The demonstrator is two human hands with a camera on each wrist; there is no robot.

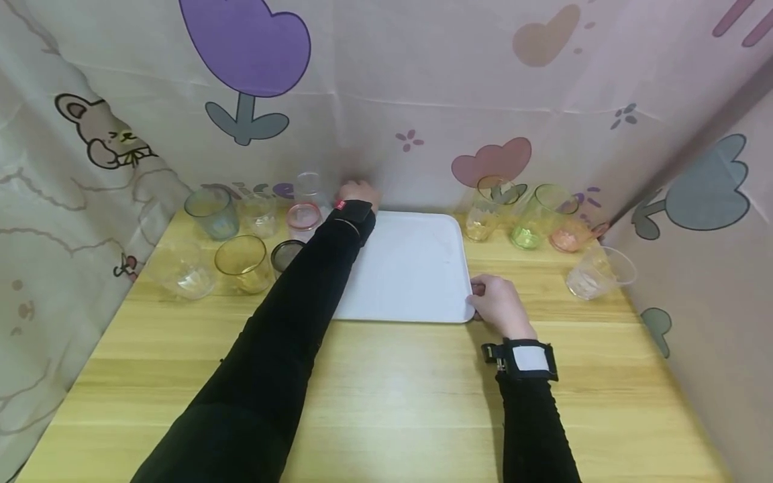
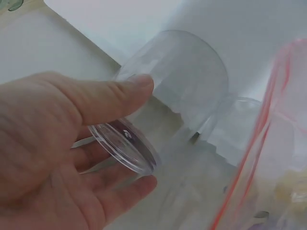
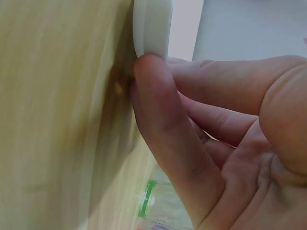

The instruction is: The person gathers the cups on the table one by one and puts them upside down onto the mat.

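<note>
My left hand point(image 1: 359, 194) reaches to the back of the table, beside the far left corner of the white tray point(image 1: 404, 268). In the left wrist view, thumb and fingers point(image 2: 115, 96) grip a clear cup point(image 2: 182, 81) near its thick base; the head view hides this cup behind the hand. A second clear cup point(image 2: 235, 127) and a pink cup point(image 2: 288, 110) stand just past it. My right hand point(image 1: 498, 303) holds the tray's near right corner, a fingertip point(image 3: 151, 81) pressed against the rim point(image 3: 152, 28).
Several cups stand at the back left: a grey-blue one point(image 1: 213, 212), a yellow one point(image 1: 241, 263), a clear one point(image 1: 181, 270) and a pink one point(image 1: 303, 218). At the back right are orange point(image 1: 483, 213), green point(image 1: 534, 218), pink point(image 1: 570, 236) and clear point(image 1: 598, 272) cups. Cloth walls enclose the wooden table point(image 1: 386, 402).
</note>
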